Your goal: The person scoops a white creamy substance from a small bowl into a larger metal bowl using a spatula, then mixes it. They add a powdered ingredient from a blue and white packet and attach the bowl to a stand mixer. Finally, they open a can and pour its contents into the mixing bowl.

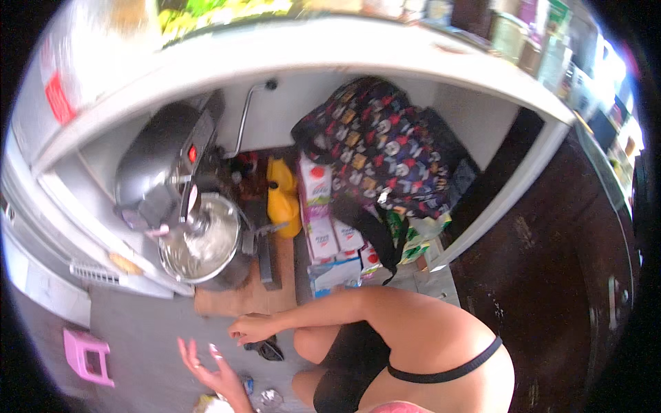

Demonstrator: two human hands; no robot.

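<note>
My right hand is bent down with its fingers partly curled, above a dark object on the grey floor; whether it touches that object is unclear. My left hand, with a ring on one finger, is raised palm up, its fingers spread and holding nothing. Beyond the hands, under a white counter, stands a dark stand mixer. A whitish mixture lies in its metal bowl. Beside the mixer are a yellow plastic container and several white-and-pink cartons.
A dark patterned backpack lies over the cartons, its strap hanging down. The white counter edge arches above, with various items on top. A pink plastic stool stands at left. Dark cabinet fronts line the right. My knees are near the cartons.
</note>
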